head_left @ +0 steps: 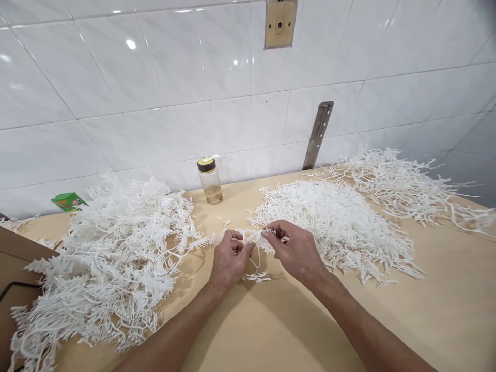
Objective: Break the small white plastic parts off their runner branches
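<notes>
Between my two hands is a white branching plastic sprig (253, 238), its thin stems hanging a little toward the table. My left hand (230, 258) pinches it from the left, thumb against fingers. From the right, my right hand (292, 248) is closed with thumb and forefinger on the sprig's other end. My fingers partly hide the piece. To the left lies a large heap of white branched sprigs (116, 258). Just beyond my right hand spreads a flatter pile of short white pieces (325, 217).
A tangle of bare white stems (403, 181) lies at the back right. Near the wall stands a clear bottle (211, 186) with a dark lid. A green box (68, 201) sits behind the left heap, and a metal bracket (318, 135) leans on the tiled wall. Cardboard (19, 263) borders the left.
</notes>
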A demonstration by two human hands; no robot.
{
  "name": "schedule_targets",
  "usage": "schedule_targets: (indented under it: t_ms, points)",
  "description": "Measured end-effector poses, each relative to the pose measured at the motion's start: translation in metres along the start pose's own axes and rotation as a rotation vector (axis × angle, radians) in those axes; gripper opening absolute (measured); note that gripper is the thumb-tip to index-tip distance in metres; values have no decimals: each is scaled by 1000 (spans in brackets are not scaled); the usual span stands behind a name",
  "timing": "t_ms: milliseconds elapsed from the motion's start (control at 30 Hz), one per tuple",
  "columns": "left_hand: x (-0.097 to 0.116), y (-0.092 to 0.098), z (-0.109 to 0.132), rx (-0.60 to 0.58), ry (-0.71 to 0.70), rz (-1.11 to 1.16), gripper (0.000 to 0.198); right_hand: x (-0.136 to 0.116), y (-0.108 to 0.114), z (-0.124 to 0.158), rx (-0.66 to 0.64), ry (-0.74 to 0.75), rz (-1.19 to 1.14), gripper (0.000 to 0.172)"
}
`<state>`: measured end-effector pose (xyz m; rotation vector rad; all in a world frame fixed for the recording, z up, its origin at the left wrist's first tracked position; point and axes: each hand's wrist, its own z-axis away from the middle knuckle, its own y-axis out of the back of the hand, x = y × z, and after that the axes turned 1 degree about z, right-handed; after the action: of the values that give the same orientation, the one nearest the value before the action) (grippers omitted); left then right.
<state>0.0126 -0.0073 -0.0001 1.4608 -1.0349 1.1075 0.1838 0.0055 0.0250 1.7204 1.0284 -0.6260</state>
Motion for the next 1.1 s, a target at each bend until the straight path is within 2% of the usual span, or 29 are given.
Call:
schedule_targets:
  t_ms: [167,267,367,533,633,733,833,967,1100]
  points:
    - [-3,3,-1,-28,-52,-75,28,0,5,-5,-56,-216,-203,27]
    - [-6,4,-2,12,-124,-141,27,1,5,-6,-137,-213,-257,31]
    - [-6,5,-2,111,-200,-281,24,2,3,-7,-191,-184,-254,32]
    - [0,7,-1,272,-480,-492,11,5,0,-7,-202,-193,-253,32]
    - [3,9,-1,295,-682,-522,14,7,-2,-7,-232,-174,-210,30]
    - [2,11,-4,181,-773,-514,23,8,-4,-5,-292,-121,-237,28]
    - [-1,13,-7,22,-761,-464,27,8,-6,-4,-325,-117,-325,28]
    - [-2,15,-11,-37,-701,-466,34,7,-6,-3,-352,-108,-359,26]
    - [4,19,-12,-136,-700,-483,39,10,-6,-4,-369,-118,-332,26]
